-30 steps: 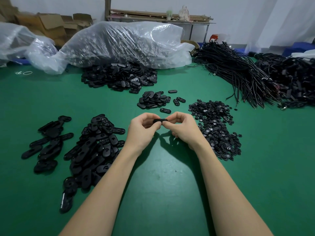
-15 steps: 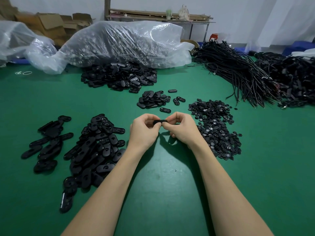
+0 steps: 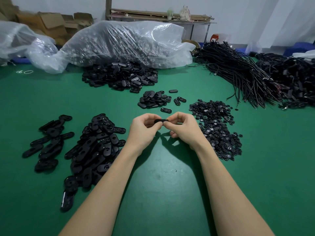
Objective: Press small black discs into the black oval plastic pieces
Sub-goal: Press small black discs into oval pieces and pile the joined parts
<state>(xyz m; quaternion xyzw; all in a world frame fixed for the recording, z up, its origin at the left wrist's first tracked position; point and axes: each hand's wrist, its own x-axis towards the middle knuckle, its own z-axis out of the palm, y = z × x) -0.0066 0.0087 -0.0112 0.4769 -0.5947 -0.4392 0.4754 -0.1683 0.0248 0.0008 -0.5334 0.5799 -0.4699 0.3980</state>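
Above the middle of the green table [image 3: 162, 184], my left hand [image 3: 144, 129] and my right hand [image 3: 184, 128] pinch one black oval plastic piece [image 3: 159, 121] between them, each at one end. My fingers hide most of it; whether a disc sits in it cannot be told. A heap of small black discs [image 3: 216, 126] lies just right of my right hand. Left of my left hand spreads a pile of oval pieces [image 3: 95, 147], with a smaller group [image 3: 47, 142] further left. A small pile of ovals [image 3: 153, 99] lies beyond my hands.
A larger heap of black ovals [image 3: 119, 77] lies at the back, spilling from a clear plastic bag [image 3: 122, 45]. Bundles of black cables [image 3: 238, 74] fill the back right. Cardboard boxes [image 3: 51, 23] and a shelf [image 3: 162, 16] stand behind the table.
Both hands have stayed together at the same spot, still pinching the oval piece; only the fingers shifted slightly on it.
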